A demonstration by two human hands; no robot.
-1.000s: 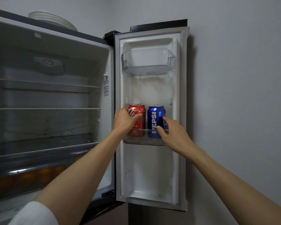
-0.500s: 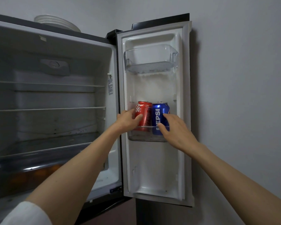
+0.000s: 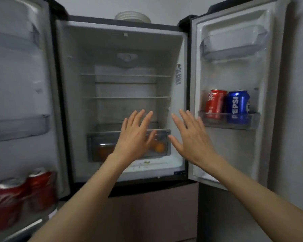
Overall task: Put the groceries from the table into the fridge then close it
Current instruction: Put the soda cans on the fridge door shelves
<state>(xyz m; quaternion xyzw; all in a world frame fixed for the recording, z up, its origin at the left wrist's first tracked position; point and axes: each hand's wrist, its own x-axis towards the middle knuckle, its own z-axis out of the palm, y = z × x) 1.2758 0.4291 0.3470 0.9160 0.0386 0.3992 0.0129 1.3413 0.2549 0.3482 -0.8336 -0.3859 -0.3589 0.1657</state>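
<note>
The fridge (image 3: 126,49) stands with both doors swung wide. A red cola can (image 3: 214,106) and a blue Pepsi can (image 3: 237,107) stand side by side in the middle bin of the right door (image 3: 234,154). Two red cans (image 3: 23,194) sit blurred in the bottom bin of the left door (image 3: 19,84). Oranges (image 3: 159,147) lie in the clear crisper drawer (image 3: 94,145). My left hand (image 3: 136,137) and my right hand (image 3: 192,137) hover in front of the fridge interior, fingers spread, holding nothing.
A stack of white plates (image 3: 132,15) rests on top of the fridge. Glass shelves (image 3: 126,97) inside carry nothing. The upper bin (image 3: 233,42) of the right door holds nothing. A grey wall runs on the right.
Both hands have let go of the two cans and drawn back to the middle. The view has swung left, bringing the left door into sight.
</note>
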